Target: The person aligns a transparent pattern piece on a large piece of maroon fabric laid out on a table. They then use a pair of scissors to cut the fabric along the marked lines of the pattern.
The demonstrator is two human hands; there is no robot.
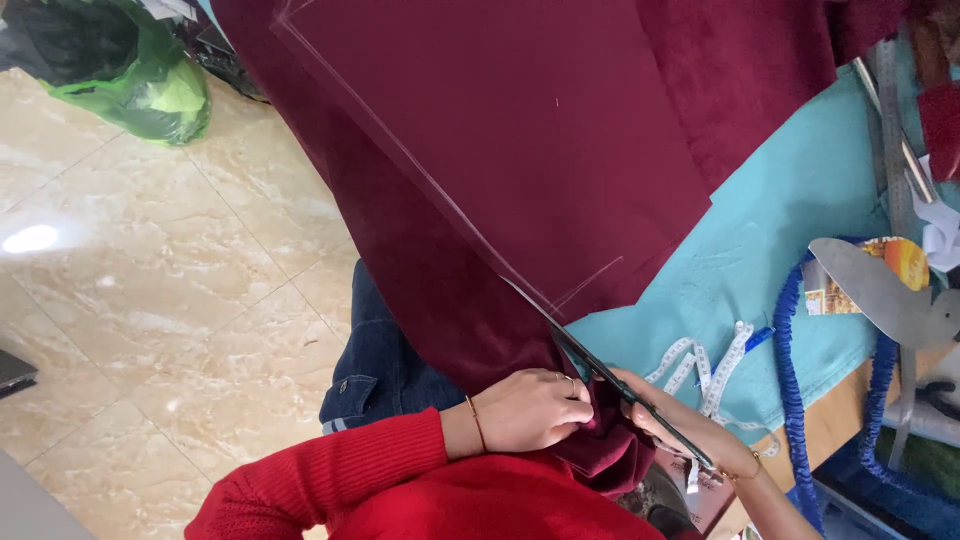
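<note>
A large maroon velvet fabric [500,150] lies over a turquoise-covered table [800,190] and hangs off its edge. White chalk lines are drawn on the fabric. My right hand [690,432] grips dark scissors [600,370], whose blades lie along a chalk line at the fabric's edge. My left hand [530,410], wearing a ring and a thin bracelet, is closed on a bunched fold of the fabric right beside the blades. A red sleeve covers my left arm.
A white tape measure [700,365] lies on the turquoise cover near the scissors. A blue cord [785,390], a grey metal piece [880,290] and a long metal ruler [890,130] sit at the right. A green plastic bag [130,70] rests on the marble floor [150,300].
</note>
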